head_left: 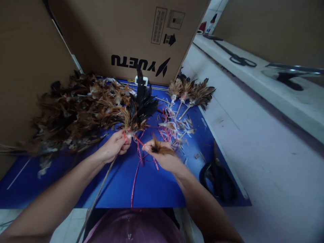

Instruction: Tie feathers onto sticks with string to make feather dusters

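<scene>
My left hand (116,145) is closed around the base of a feather bundle (139,108), brown low down with long black feathers on top. A thin stick (101,187) runs from that hand down toward the lower left. Red string (138,141) stretches from the bundle's base to my right hand (162,153), which pinches it between thumb and fingers. A small brown feather tuft (157,147) also sits in my right hand. Loose red string (133,184) hangs below, over the blue table (152,192).
A large heap of brown feathers (88,108) covers the left side. Small feather bundles on sticks (188,92) lie at the back right, above tangled string scraps (172,130). Black scissors (219,179) lie right. Cardboard boxes (101,30) stand behind; a ledge (268,79) holds more scissors (241,60).
</scene>
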`<action>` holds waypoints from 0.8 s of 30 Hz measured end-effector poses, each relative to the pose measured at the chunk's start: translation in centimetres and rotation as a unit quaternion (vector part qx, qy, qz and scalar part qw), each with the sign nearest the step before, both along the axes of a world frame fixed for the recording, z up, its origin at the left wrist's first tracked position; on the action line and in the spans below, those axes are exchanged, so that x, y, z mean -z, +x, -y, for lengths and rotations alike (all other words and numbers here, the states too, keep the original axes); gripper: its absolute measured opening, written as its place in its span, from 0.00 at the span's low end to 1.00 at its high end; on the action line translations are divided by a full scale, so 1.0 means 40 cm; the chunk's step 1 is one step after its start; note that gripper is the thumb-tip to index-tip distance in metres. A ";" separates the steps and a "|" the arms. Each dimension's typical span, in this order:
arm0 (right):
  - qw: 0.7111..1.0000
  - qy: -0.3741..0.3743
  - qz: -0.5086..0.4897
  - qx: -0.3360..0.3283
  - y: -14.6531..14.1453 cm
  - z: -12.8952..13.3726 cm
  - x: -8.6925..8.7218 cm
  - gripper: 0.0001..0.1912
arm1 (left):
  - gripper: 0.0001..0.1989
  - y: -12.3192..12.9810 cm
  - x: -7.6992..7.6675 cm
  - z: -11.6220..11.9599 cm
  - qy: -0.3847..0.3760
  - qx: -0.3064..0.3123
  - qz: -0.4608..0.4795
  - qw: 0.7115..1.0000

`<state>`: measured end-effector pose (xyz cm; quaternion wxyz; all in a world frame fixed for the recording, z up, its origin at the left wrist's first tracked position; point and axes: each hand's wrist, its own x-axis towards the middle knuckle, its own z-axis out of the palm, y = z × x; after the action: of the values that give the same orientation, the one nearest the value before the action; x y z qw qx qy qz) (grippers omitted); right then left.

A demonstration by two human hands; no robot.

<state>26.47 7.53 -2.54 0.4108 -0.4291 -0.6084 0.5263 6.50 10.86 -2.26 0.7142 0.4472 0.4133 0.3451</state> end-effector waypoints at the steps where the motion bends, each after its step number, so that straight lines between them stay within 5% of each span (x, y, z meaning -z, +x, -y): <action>1: 1.000 -0.001 0.001 -0.002 0.000 -0.002 0.001 0.07 | 0.17 0.002 0.000 0.000 0.000 -0.004 -0.004 1.000; 12: 0.999 -0.021 0.031 0.035 0.024 -0.035 0.009 0.07 | 0.17 -0.008 0.001 -0.001 -0.011 -0.013 0.011 1.000; 19: 0.944 0.171 0.075 0.273 0.024 -0.035 0.011 0.07 | 0.17 -0.013 -0.002 -0.001 -0.005 -0.017 0.026 0.999; 24: 0.986 0.059 0.075 0.138 -0.071 -0.035 0.018 0.10 | 0.17 -0.010 0.002 0.004 -0.006 -0.002 0.026 1.000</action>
<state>23.63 8.94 -3.25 0.4580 -0.5220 -0.6022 0.3938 6.11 10.70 -2.35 0.7268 0.4332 0.3971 0.3556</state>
